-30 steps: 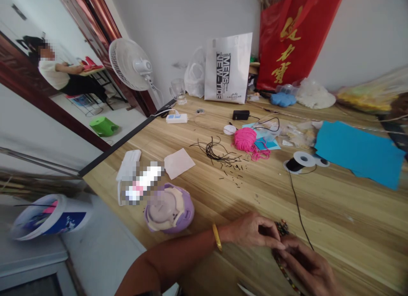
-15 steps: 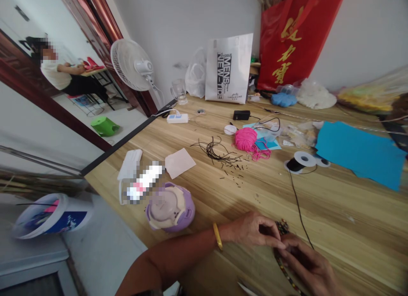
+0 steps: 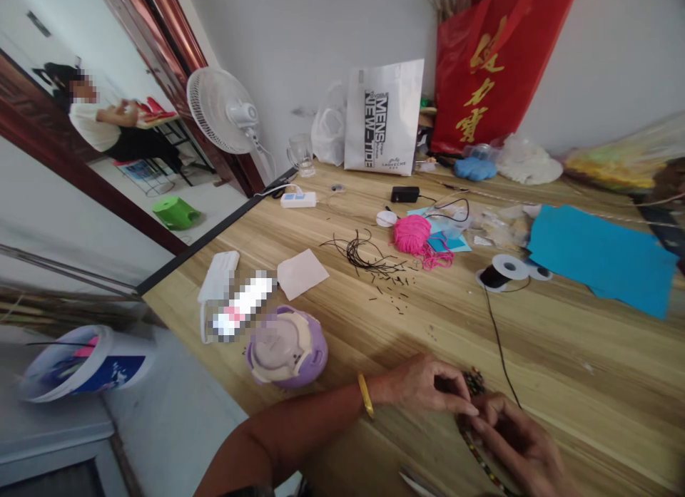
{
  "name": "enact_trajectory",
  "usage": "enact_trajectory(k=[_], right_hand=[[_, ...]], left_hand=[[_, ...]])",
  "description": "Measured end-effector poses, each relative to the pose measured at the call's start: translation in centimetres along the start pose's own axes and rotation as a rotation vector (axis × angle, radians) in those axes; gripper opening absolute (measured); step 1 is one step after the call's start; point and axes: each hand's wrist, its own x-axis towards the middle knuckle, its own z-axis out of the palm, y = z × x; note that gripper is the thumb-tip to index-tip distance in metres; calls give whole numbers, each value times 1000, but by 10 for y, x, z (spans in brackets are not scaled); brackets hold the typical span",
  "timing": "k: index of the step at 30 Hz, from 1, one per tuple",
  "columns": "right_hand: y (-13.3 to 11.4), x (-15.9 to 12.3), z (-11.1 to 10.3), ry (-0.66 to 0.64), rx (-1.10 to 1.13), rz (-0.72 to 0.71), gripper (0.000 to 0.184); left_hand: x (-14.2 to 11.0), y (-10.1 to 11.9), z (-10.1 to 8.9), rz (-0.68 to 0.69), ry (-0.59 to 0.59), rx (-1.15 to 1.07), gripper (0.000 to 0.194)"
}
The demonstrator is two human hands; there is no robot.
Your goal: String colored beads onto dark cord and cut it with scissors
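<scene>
A: How far along is it?

B: A stretch of beaded strand [image 3: 483, 467] is showing at lower right, so some looks done. Its ends are hiding, so I can't tell how much is left.

A: And the grip?

B: Left hand [image 3: 420, 388] and right hand [image 3: 521, 443] are pinching the strand, fingertips nearly meeting — barely open.

A: Anything in the way?

B: Black cord [image 3: 497, 334] is trailing from the spool [image 3: 509, 267] at right towards the right hand. Cut cords [image 3: 359, 254] are lying mid-frame; a purple container [image 3: 317, 351] is sitting lower left of centre — neither is blocking.
</scene>
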Motion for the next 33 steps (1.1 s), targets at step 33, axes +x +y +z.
enact_trajectory(k=[33], right_hand=[[-11, -7, 12, 74, -33, -1, 38]], left_hand=[[1, -7, 1, 53, -6, -11, 31]])
